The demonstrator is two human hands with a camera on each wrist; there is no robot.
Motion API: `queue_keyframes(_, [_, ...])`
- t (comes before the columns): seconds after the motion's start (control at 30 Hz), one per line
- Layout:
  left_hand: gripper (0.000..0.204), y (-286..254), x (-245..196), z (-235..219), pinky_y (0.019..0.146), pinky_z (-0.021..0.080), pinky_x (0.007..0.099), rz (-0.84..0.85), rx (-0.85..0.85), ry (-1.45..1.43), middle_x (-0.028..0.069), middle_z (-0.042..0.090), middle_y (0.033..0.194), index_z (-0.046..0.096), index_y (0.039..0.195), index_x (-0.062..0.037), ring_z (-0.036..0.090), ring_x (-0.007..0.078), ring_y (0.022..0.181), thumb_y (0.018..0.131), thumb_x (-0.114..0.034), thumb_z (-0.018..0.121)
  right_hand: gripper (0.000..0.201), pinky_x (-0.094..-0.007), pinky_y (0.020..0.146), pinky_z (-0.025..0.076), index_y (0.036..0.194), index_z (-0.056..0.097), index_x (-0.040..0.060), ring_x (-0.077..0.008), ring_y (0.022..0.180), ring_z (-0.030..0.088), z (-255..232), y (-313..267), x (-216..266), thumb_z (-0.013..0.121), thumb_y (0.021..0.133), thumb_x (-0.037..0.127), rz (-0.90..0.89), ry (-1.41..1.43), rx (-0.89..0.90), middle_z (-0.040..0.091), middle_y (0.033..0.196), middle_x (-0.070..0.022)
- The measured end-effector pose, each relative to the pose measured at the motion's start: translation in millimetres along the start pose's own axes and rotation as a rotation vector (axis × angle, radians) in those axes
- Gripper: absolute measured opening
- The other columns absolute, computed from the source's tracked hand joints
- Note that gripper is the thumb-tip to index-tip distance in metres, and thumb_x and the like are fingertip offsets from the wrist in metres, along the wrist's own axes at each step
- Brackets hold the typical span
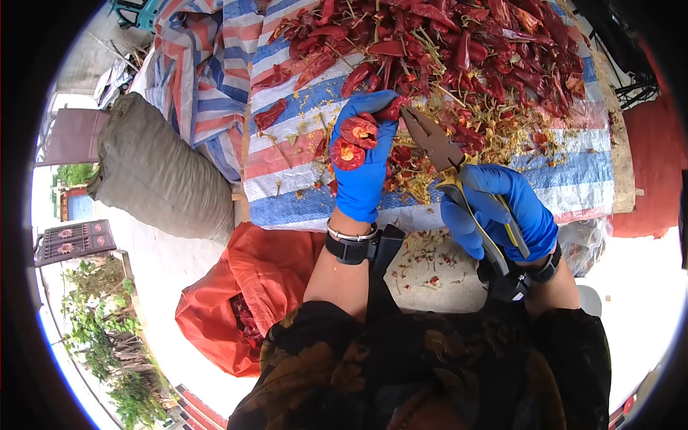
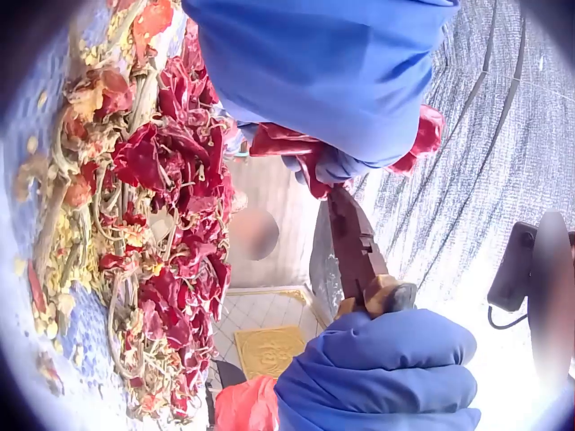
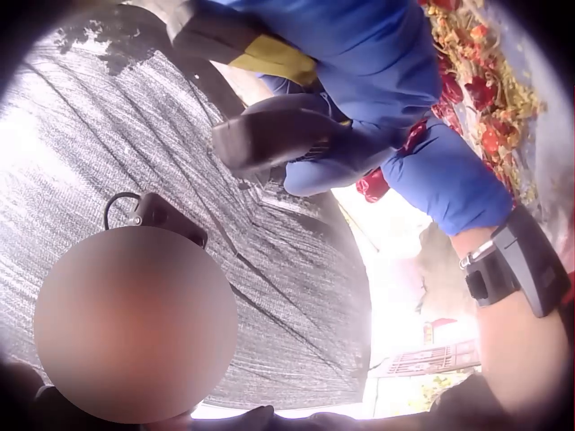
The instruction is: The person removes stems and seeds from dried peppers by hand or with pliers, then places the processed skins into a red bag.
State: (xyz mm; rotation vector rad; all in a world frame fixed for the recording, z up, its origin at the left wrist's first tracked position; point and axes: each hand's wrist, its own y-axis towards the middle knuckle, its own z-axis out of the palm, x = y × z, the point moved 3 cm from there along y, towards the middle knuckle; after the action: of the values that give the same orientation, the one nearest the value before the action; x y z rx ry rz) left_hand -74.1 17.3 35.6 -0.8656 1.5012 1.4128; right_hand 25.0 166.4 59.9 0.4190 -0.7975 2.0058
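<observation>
My left hand [image 1: 362, 179], in a blue glove, holds several dried red chili peppers [image 1: 348, 154] over the striped sheet. Two of them show cut, open ends with yellow seeds inside. Another chili pepper [image 1: 389, 110] sticks out at the fingertips. A pair of pliers [image 1: 434, 140] with yellow and black handles is gripped in my gloved right hand [image 1: 512, 211]. Its jaw tips are right at that pepper's end, and in the left wrist view the pliers [image 2: 355, 238] meet the red pepper [image 2: 310, 162] below the left fingers. The left palm is hidden by the glove and peppers.
A large heap of dried chili peppers [image 1: 459, 43] covers the far part of the striped sheet [image 1: 287, 193], with stems and seeds scattered nearer. An orange-red bag [image 1: 251, 272] with peppers inside stands at lower left. Behind it leans a full woven sack [image 1: 161, 168].
</observation>
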Motion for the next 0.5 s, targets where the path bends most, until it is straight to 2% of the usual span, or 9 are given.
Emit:
queue_keyframes(0.03, [0.019,-1,6,0,0.086,0.041,0.0272,0.054,0.003,-0.046,0.0075,0.058,0.100,0.055,0.102,-0.0028,0.054,0.0156,0.093,0.083,-0.004,0.057,0.043,-0.0276,0.037,0.039,0.052,0.043,0.0091,-0.0191,0.043,0.048,-1,-1,-1,0.042,0.090,0.029,0.036,0.037,0.000,0.051,0.061,-0.0136])
queue_keyframes(0.07, [0.019,-1,7,-1,0.086,0.041,0.0272,0.056,0.002,-0.046,0.0075,0.058,0.100,0.055,0.102,-0.0028,0.054,0.0156,0.093,0.083,-0.004,0.057,0.043,-0.0276,0.037,0.039,0.052,0.043,0.0091,-0.0191,0.043,0.048,1,-1,0,0.042,0.090,0.029,0.036,0.034,0.002,0.051,0.061,-0.0136])
queue_keyframes(0.13, [0.020,0,10,-4,0.084,0.041,0.0267,-0.052,0.004,-0.112,0.0066,0.058,0.099,0.055,0.104,-0.0022,0.054,0.0143,0.092,0.085,-0.008,0.056,0.046,-0.0281,0.036,0.039,0.049,0.042,0.0092,-0.0194,0.042,0.047,5,-3,2,0.041,0.090,0.029,0.055,0.056,-0.007,0.051,0.061,-0.0142])
queue_keyframes(0.17, [0.020,-1,10,-3,0.084,0.041,0.0267,-0.051,0.002,-0.111,0.0066,0.058,0.099,0.055,0.104,-0.0022,0.054,0.0143,0.092,0.085,-0.008,0.056,0.046,-0.0281,0.036,0.039,0.049,0.042,0.0092,-0.0194,0.042,0.047,4,-3,0,0.041,0.090,0.029,0.056,0.056,-0.006,0.051,0.061,-0.0142])
queue_keyframes(0.23, [0.019,-4,12,1,0.083,0.041,0.0263,-0.190,-0.034,-0.451,0.0057,0.059,0.098,0.056,0.104,-0.0030,0.054,0.0129,0.091,0.086,-0.010,0.054,0.045,-0.0286,0.036,0.039,0.050,0.044,0.0084,-0.0195,0.043,0.048,4,-1,-4,0.042,0.089,0.030,0.036,0.124,0.094,0.051,0.060,-0.0142])
queue_keyframes(0.37, [0.018,-3,13,-3,0.082,0.042,0.0263,-0.214,-0.039,-0.394,0.0048,0.059,0.098,0.056,0.103,-0.0033,0.054,0.0120,0.091,0.086,-0.009,0.054,0.045,-0.0289,0.035,0.039,0.048,0.043,0.0083,-0.0198,0.043,0.048,6,0,-4,0.044,0.087,0.031,0.083,0.030,-0.005,0.051,0.060,-0.0149])
queue_keyframes(0.43, [0.017,-3,6,-3,0.084,0.042,0.0265,-0.166,-0.024,-0.050,0.0051,0.059,0.100,0.056,0.102,-0.0040,0.054,0.0118,0.092,0.086,-0.004,0.052,0.043,-0.0297,0.037,0.042,0.052,0.049,0.0048,-0.0218,0.043,0.051,5,1,-2,0.047,0.085,0.033,-0.005,-0.095,0.063,0.055,0.064,-0.0186])
queue_keyframes(0.47, [0.017,-3,5,-3,0.084,0.042,0.0265,-0.164,-0.029,-0.051,0.0051,0.059,0.100,0.056,0.102,-0.0040,0.054,0.0118,0.092,0.086,-0.004,0.052,0.043,-0.0297,0.037,0.042,0.052,0.049,0.0048,-0.0218,0.043,0.051,5,2,-2,0.047,0.085,0.033,-0.002,-0.099,0.065,0.055,0.064,-0.0186])
queue_keyframes(0.5, [0.019,-2,3,-3,0.086,0.041,0.0274,-0.114,-0.025,0.003,0.0058,0.059,0.101,0.055,0.102,-0.0042,0.054,0.0127,0.094,0.084,0.000,0.051,0.040,-0.0320,0.043,0.046,0.062,0.053,0.0003,-0.0252,0.050,0.055,5,2,-2,0.049,0.084,0.034,0.039,-0.128,0.056,0.057,0.071,-0.0220])
